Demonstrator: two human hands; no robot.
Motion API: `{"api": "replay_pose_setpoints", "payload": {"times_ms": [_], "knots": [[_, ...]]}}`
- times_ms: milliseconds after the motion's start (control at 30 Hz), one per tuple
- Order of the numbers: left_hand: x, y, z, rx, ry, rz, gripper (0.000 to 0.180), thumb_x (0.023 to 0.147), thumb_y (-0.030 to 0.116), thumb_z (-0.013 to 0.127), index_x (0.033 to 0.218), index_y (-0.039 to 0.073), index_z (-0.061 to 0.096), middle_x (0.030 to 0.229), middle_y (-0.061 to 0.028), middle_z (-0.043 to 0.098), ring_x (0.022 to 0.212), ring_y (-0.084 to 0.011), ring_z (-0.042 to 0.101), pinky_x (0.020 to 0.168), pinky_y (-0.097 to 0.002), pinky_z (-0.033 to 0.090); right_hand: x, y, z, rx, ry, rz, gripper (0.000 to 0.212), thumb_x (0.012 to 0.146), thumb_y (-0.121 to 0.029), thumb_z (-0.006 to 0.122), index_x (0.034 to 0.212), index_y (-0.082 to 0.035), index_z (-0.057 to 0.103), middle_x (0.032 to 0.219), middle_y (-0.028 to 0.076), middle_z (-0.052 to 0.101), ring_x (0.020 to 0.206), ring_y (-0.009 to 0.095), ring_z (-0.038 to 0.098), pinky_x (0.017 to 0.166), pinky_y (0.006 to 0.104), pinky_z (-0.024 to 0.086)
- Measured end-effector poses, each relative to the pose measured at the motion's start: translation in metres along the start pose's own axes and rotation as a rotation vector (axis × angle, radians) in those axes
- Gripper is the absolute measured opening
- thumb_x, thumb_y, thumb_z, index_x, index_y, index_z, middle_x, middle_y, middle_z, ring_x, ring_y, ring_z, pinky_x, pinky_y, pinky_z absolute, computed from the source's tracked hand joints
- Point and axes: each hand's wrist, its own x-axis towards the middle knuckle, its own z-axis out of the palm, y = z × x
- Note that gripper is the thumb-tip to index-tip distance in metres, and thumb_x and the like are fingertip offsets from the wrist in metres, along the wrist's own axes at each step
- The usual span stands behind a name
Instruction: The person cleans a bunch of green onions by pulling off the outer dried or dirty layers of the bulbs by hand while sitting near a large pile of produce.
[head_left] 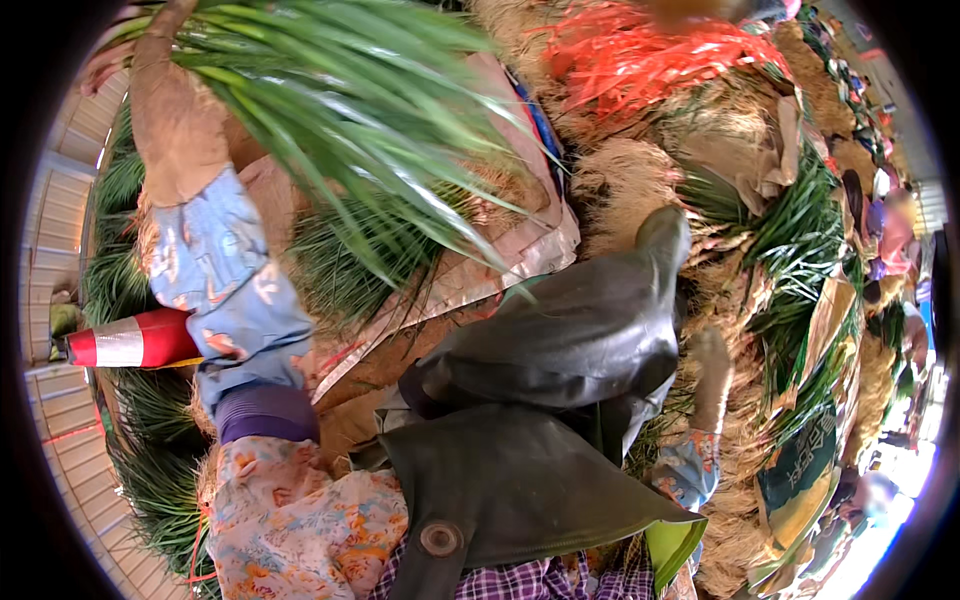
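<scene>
The place appeared to be a produce-packing shed: heaped greens, red strips, panelled wall and workers indicated this.

The person wears floral sleeves, blue oversleeves and a dark rubbery garment.

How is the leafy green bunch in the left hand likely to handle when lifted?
The leafy green bunch will probably flop toward its tips, since its long, thin leaves arch and splay. Their glossy sheen suggests they may slide over one another. It seems light for its spread, being loosely fanned.
</scene>
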Motion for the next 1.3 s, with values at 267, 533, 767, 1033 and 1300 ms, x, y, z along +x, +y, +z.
{"api": "replay_pose_setpoints", "payload": {"times_ms": [267, 533, 767, 1033, 1300], "knots": [[-0.080, -0.170, 0.055, 1.144, -0.757, 0.002, 0.018, 0.080, 0.023, 0.058, 0.093, 0.010, 0.055, 0.078, -0.0080, 0.061, 0.067, -0.0224, 0.060, 0.061, -0.0371, 0.048, 0.033, 0.071, 0.034, -0.633, 0.278, -0.371, 0.031, 0.083, -0.017, 0.049, 0.114, -0.013, 0.055, 0.108, 0.009, 0.059, 0.092, 0.022, 0.058, 0.079, 0.0374, 0.048], [-0.314, -0.347, 0.101, 1.104, -0.883, -0.335, 0.025, 0.076, 0.030, 0.057, 0.094, 0.012, 0.056, 0.087, -0.0132, 0.061, 0.085, -0.0309, 0.058, 0.078, -0.0414, 0.040, 0.033, 0.097, 0.033, -0.793, 0.279, -0.366, 0.031, 0.083, -0.016, 0.048, 0.113, -0.013, 0.055, 0.108, 0.009, 0.059, 0.091, 0.021, 0.058, 0.078, 0.0369, 0.048], [-0.274, -0.359, 0.107, 0.821, -1.103, -0.695, 0.033, 0.070, 0.027, 0.061, 0.097, 0.009, 0.055, 0.094, -0.0139, 0.062, 0.095, -0.0330, 0.057, 0.084, -0.0466, 0.039, 0.024, 0.102, 0.029, -0.835, 0.274, -0.311, 0.030, 0.083, -0.015, 0.048, 0.112, -0.012, 0.055, 0.107, 0.009, 0.059, 0.090, 0.021, 0.058, 0.076, 0.0364, 0.048], [-0.282, -0.332, 0.088, 1.053, -1.256, -0.292, 0.101, 0.057, 0.055, 0.071, 0.138, 0.016, 0.023, 0.132, -0.0130, 0.040, 0.123, -0.0317, 0.037, 0.099, -0.0575, 0.023, 0.024, 0.108, 0.033, -0.891, 0.278, -0.320, 0.030, 0.082, -0.015, 0.048, 0.111, -0.011, 0.056, 0.106, 0.009, 0.059, 0.089, 0.020, 0.058, 0.075, 0.0358, 0.049], [-0.304, -0.316, 0.087, 1.153, -1.161, -0.332, 0.098, 0.061, 0.059, 0.067, 0.136, 0.013, 0.025, 0.137, -0.0159, 0.030, 0.127, -0.0345, 0.026, 0.100, -0.0592, 0.018, 0.015, 0.110, 0.049, -0.911, 0.296, -0.345, 0.029, 0.082, -0.014, 0.048, 0.110, -0.011, 0.056, 0.106, 0.009, 0.059, 0.088, 0.020, 0.058, 0.073, 0.0353, 0.049]]}}
